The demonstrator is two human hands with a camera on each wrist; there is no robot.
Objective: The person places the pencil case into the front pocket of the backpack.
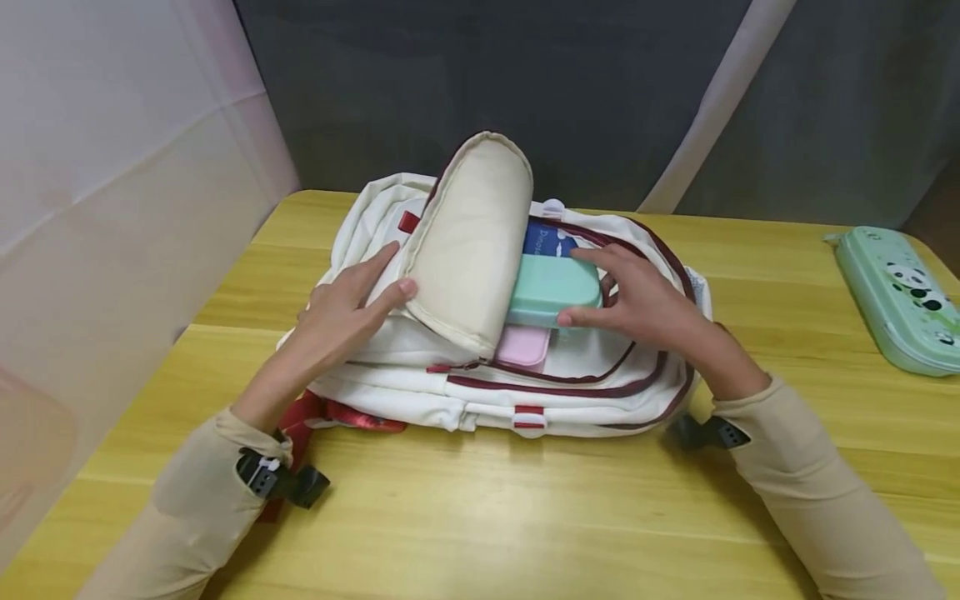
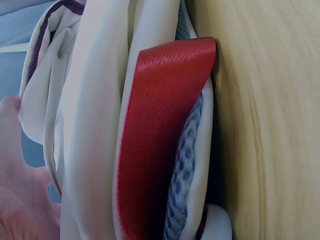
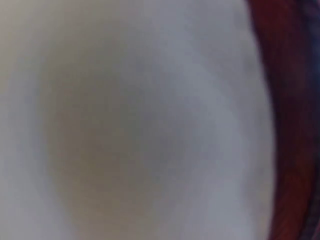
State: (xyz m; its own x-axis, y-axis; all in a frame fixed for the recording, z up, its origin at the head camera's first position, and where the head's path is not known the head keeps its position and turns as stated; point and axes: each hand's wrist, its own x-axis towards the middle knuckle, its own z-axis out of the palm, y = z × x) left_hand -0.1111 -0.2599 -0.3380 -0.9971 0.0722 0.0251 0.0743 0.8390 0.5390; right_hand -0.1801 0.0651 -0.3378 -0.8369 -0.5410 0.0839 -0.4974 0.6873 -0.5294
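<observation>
- A wooden table (image 1: 480, 517) fills the foreground, its front part catching a bright reflection.
- Two beige sleeves (image 1: 817, 500) reach in from the near corners, a black wrist device (image 1: 262, 475) strapped to each.
- A red strap (image 2: 160, 125) hangs from the near left of the bag; the left wrist view shows it large, next to grey mesh (image 2: 185, 155).
- The bag (image 1: 390, 404), white with dark red zips, lies flat on the table, its front pocket unzipped. The right wrist view is too blurred to show more than a pale surface and a dark red band.
- The left hand (image 1: 348, 304) is at the left part of the bag, fingers released and fairly straight, the thumb touching the edge of the flap (image 1: 472, 242).
- The flap rises over the pocket, cream lining showing.
- A pink item (image 1: 522, 346) sticks out on the near side of the opening.
- The green case (image 1: 555, 287) is in the mouth of the pocket, its left end hidden by the flap.
- The right hand (image 1: 645, 296) grasps the case, thumb on the near side, fingers towards the far side.
- A blue book (image 1: 547, 240) shows just beyond the case.
- Well apart at the right lies a panda case (image 1: 896, 292).
- Behind the table hangs dark cloth (image 1: 487, 67); pale cloth (image 1: 135, 167) is on the left.
</observation>
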